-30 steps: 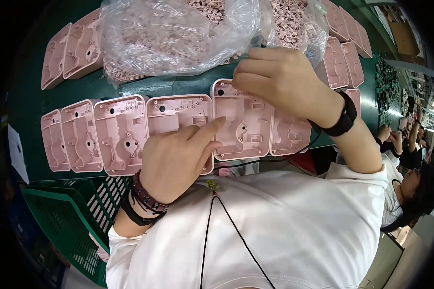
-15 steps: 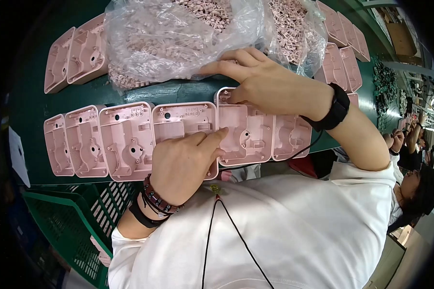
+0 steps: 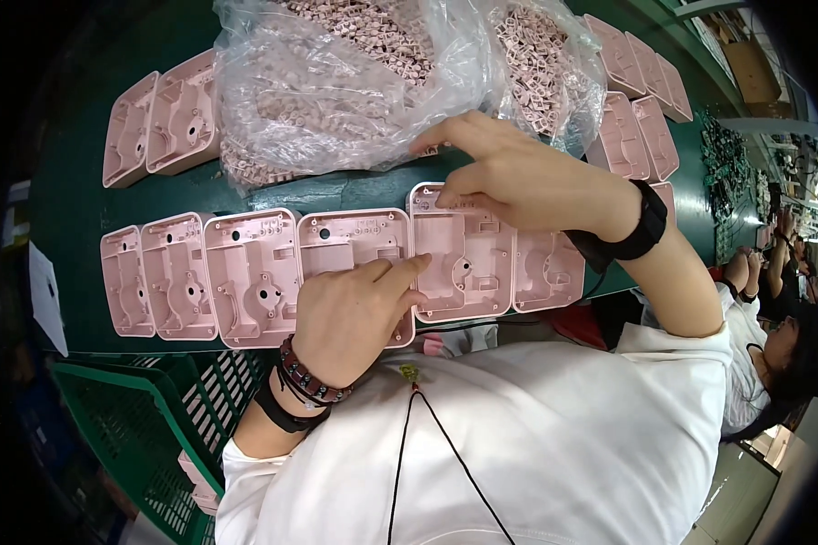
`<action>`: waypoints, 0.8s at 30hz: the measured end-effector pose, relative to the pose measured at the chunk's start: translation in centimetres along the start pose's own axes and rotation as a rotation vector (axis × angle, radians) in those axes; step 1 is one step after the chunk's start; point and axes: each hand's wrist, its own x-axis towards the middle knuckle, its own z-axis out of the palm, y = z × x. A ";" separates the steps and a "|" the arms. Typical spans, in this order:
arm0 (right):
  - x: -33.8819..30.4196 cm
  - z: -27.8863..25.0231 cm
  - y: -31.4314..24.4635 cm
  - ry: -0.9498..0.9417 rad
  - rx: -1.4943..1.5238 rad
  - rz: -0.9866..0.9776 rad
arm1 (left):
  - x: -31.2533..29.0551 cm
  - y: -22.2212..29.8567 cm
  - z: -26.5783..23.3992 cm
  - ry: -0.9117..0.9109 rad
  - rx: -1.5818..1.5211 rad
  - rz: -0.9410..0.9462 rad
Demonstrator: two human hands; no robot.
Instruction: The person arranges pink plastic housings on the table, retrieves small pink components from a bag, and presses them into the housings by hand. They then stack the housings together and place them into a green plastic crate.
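A row of pink plastic housings runs along the near table edge, their hollow insides facing up. My left hand lies over one pink housing. Its index finger and thumb are apart, reaching to the rim beside the neighbouring housing. Above the far edge of that neighbour hovers my right hand. Its thumb tip is near the housing's far left corner, with the index finger stretched toward the clear plastic bag. Between those fingers I see nothing held. Small pink plastic parts fill the bag.
Another clear bag of small pink parts stands farther right. More pink housings sit at the far left, and others at the far right. A green plastic crate is below the table's left edge. Another person sits at the right.
The whole view has shifted, so the table appears lower. My right fingers have drawn back slightly rightward from the bag's edge. My left hand keeps its place on the housing.
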 end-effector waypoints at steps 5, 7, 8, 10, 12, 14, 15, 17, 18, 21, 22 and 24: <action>0.0 -0.6 -1.7 0.189 -0.018 0.031 | -0.4 -0.6 0.4 0.165 -0.301 -0.016; 0.5 -0.4 -4.1 0.297 -0.005 0.046 | -0.9 -0.9 0.6 0.348 -0.893 -0.079; 0.8 -0.1 -5.2 0.294 0.012 0.036 | -1.0 -1.1 0.2 0.349 -0.888 -0.099; 1.4 0.5 -7.6 0.355 0.060 0.011 | -0.8 -1.2 -1.6 0.174 -1.248 -0.193; 2.3 1.1 -8.6 0.387 0.091 -0.006 | -1.2 -0.8 -2.5 0.089 -1.424 -0.247; 3.4 1.7 -8.7 0.409 0.086 -0.052 | -1.1 0.0 -2.4 0.140 -1.469 -0.284; 3.7 1.8 -8.7 0.417 0.079 -0.078 | -1.1 0.2 -2.4 0.172 -1.493 -0.299; 4.1 1.6 -8.7 0.407 0.090 -0.104 | -1.6 -0.5 -2.4 0.161 -1.581 -0.254; 4.3 1.4 -8.8 0.399 0.098 -0.125 | -1.9 -1.1 -2.3 0.144 -1.666 -0.203; 5.0 1.1 -8.3 0.399 0.156 -0.143 | -2.4 -1.6 -2.0 0.209 -1.619 -0.197; 5.0 1.1 -8.1 0.411 0.205 -0.136 | -2.5 -1.6 -1.9 0.281 -1.482 -0.241; 5.1 0.8 -8.0 0.419 0.252 -0.129 | -2.9 -1.9 -1.7 0.352 -1.346 -0.283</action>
